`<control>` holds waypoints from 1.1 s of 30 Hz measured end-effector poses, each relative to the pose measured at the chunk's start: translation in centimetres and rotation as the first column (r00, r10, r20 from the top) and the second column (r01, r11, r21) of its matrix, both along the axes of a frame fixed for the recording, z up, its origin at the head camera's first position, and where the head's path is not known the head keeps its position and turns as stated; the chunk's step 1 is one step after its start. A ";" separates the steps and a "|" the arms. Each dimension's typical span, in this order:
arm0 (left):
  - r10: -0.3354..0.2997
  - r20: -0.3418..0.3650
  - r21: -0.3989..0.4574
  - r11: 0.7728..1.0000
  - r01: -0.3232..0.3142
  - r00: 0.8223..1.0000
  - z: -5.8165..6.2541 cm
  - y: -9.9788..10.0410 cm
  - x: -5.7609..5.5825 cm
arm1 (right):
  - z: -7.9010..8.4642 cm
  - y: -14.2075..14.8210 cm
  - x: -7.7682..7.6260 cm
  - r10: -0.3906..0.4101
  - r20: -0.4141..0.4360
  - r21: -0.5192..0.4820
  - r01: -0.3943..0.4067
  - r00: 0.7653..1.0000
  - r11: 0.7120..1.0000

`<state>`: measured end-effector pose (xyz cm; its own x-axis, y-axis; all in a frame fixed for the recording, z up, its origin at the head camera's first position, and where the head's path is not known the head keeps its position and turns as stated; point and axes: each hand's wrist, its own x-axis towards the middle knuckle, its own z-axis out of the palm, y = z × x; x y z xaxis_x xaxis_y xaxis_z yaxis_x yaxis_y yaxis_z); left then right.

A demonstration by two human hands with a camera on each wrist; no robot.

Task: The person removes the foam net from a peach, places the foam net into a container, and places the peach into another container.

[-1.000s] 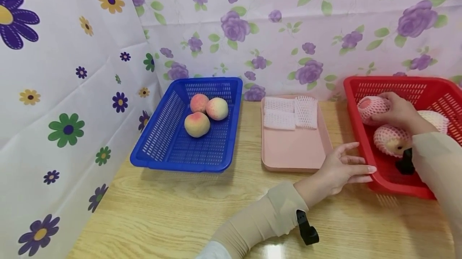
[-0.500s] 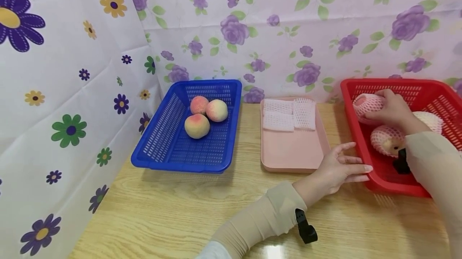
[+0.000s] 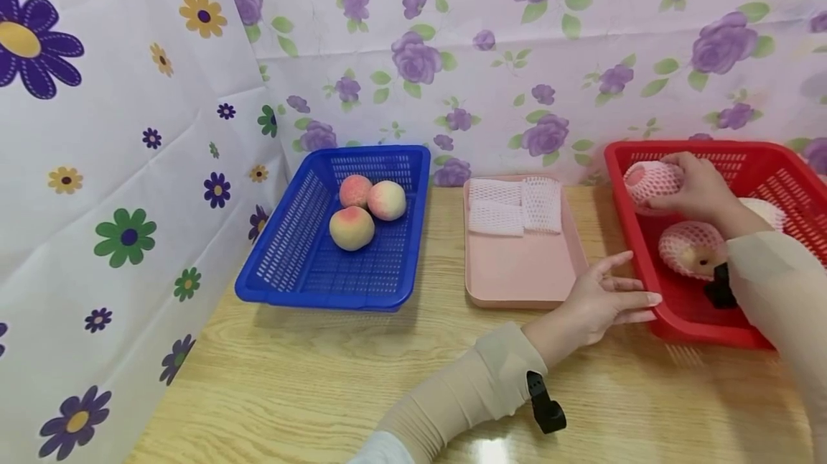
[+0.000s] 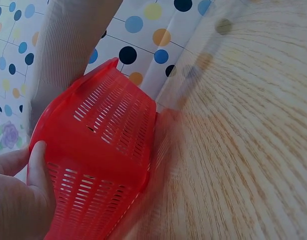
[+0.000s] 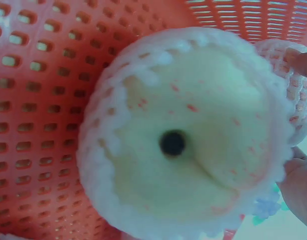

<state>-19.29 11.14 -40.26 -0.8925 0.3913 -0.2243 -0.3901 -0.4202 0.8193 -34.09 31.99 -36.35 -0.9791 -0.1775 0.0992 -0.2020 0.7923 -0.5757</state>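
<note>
In the head view, my right hand [image 3: 694,187] grips a peach in a pink foam net [image 3: 651,184] at the left side of the red basket [image 3: 660,291]. Below it lies another netted peach [image 3: 693,250], its bare end and dark pit large in the right wrist view. A white foam net [image 3: 762,212] shows partly behind the right wrist. The fingers of my left hand [image 3: 604,299] are spread and straight, with tips at the basket's near left rim. In the left wrist view, the thumb [image 4: 39,167] lies against the basket's outer side.
A pink tray [image 3: 520,274] left of the red basket holds several flat white foam nets [image 3: 513,205]. Farther left, a blue basket [image 3: 323,295] holds three bare peaches [image 3: 352,228]. Flowered cloth [image 3: 362,40] hangs behind the wooden table [image 3: 310,378].
The whole scene shifts slightly left as the head view turns. My right hand keeps hold of the netted peach, and my left hand stays at the red basket's rim.
</note>
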 end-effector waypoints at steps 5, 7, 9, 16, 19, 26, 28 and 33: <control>0.001 0.001 -0.003 1.000 -0.001 1.000 0.0 0.0 0.0 | 1.2 -0.2 0.2 0.003 -0.019 0.001 -0.003 1.000 1.000; -0.002 -0.002 -0.005 1.000 0.002 1.000 -0.1 0.0 0.0 | 1.8 -0.3 0.3 0.001 -0.029 0.007 -0.001 1.000 1.000; -0.004 -0.001 -0.005 1.000 0.004 1.000 -0.1 0.0 0.0 | 2.3 -0.3 0.5 0.000 -0.040 0.009 0.000 0.999 1.000; -0.008 -0.009 -0.003 1.000 0.008 1.000 -0.1 -0.1 0.0 | 3.9 -0.4 1.0 0.020 -0.047 -0.011 -0.020 0.999 1.000; -0.009 0.000 -0.008 1.000 0.009 1.000 0.1 -0.1 0.1 | 4.4 -0.5 1.3 0.027 -0.062 -0.002 -0.027 0.998 1.000; -0.009 0.019 -0.006 1.000 0.010 1.000 0.1 -0.1 0.1 | 5.2 -0.8 2.2 0.039 -0.069 0.001 -0.039 0.997 0.999; -0.009 0.034 -0.011 1.000 0.009 0.999 0.1 0.0 0.1 | 5.4 -0.8 2.6 0.045 -0.068 0.001 -0.045 0.997 0.999; -0.011 0.037 -0.017 1.000 0.012 0.999 0.1 -0.1 0.1 | 5.8 -0.9 3.6 0.056 -0.051 0.005 -0.056 0.997 0.998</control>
<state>-19.22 11.05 -40.12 -0.8787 0.3975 -0.2641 -0.4254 -0.4015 0.8111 -30.54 31.04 -30.59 -0.9611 -0.2327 0.1486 -0.2757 0.7807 -0.5608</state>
